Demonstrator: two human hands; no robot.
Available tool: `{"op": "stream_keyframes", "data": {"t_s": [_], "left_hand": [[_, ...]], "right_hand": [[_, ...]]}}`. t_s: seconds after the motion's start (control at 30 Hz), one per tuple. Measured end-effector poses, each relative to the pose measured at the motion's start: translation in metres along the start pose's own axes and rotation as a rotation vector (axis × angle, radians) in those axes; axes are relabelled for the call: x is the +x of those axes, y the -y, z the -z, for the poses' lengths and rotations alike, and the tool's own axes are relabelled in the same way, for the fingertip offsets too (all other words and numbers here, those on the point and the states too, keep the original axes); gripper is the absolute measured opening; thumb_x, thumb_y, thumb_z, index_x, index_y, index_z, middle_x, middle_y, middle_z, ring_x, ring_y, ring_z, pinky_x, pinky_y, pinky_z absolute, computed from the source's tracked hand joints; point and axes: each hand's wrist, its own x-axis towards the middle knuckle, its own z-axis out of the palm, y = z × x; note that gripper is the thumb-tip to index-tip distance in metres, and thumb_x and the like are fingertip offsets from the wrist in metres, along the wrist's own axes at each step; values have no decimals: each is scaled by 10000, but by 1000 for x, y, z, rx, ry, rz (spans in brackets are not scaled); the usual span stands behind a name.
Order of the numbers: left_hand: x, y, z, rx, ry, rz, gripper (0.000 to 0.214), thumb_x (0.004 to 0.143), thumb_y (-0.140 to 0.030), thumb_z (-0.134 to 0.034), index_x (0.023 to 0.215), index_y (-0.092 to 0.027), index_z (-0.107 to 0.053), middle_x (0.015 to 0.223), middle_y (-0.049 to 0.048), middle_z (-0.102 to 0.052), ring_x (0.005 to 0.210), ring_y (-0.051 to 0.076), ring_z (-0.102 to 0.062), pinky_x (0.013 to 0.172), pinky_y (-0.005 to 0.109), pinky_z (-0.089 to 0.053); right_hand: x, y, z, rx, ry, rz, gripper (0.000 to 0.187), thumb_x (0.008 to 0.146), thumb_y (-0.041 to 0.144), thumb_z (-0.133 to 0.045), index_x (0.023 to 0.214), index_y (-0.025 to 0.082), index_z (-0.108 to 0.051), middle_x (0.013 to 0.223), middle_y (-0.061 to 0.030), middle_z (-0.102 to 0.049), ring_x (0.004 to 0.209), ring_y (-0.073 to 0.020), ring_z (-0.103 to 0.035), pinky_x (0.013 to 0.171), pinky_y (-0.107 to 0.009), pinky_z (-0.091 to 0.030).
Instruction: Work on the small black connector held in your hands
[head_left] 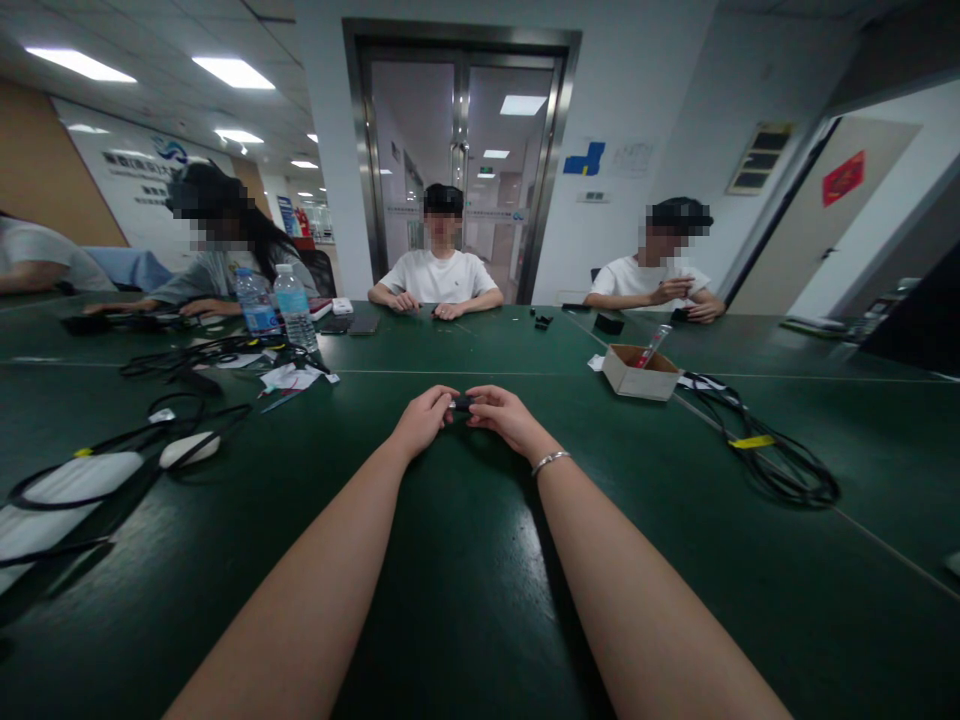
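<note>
Both of my arms reach forward over the green table, and the hands meet around a small black object (462, 404) with a pale spot at its left end. Its exact kind is too small to make out. My left hand (426, 420) pinches the left end between thumb and fingers. On the opposite end, the fingers of my right hand (504, 415) are closed, and a silver bangle (551, 461) circles that wrist. The object is held just above or against the tabletop; I cannot tell which.
A cardboard box (637, 385) holding a red-and-clear tube stands to the right, near a coiled black cable (787, 470). Leftward lie tangled cables (187, 355), paper scraps (291, 377), a white mouse (190, 450) and two water bottles (296, 310). Several people sit around the table (465, 580).
</note>
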Motion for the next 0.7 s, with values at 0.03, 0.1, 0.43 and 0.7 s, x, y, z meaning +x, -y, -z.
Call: {"op": "stream_keyframes", "data": {"t_s": [0.03, 0.1, 0.43, 0.7], "left_hand": [[0, 0, 0, -1, -2, 4, 315, 862, -374, -410, 1018, -194, -616, 690, 1, -581, 569, 114, -504, 558, 235, -401], [0, 0, 0, -14, -3, 17, 304, 848, -352, -425, 1026, -194, -614, 720, 4, -592, 572, 112, -509, 561, 236, -404], [-1, 0, 1, 24, 7, -21, 360, 888, -428, -375, 1005, -181, -609, 635, -3, -574, 565, 120, -516, 568, 242, -400], [-1, 1, -1, 18, -60, -18, 325, 859, -474, -435, 945, -189, -564, 588, -34, -542, 537, 116, -505, 550, 233, -381]], "right_hand": [[0, 0, 0, 2, 0, 0, 286, 676, 102, -719, 939, 165, -622, 766, -4, -626, 607, -105, -619, 648, -250, -549], [-1, 1, 0, 7, -1, 0, 286, 679, 97, -713, 942, 162, -621, 764, -4, -625, 613, -106, -622, 654, -248, -549], [-2, 2, -1, -4, -1, -6, 290, 676, 92, -696, 943, 164, -608, 769, 1, -622, 604, -102, -617, 645, -245, -544], [2, -2, -9, -376, -23, 68, 279, 623, 117, -717, 846, 167, -558, 755, 19, -597, 567, -104, -555, 554, -239, -462]]}}
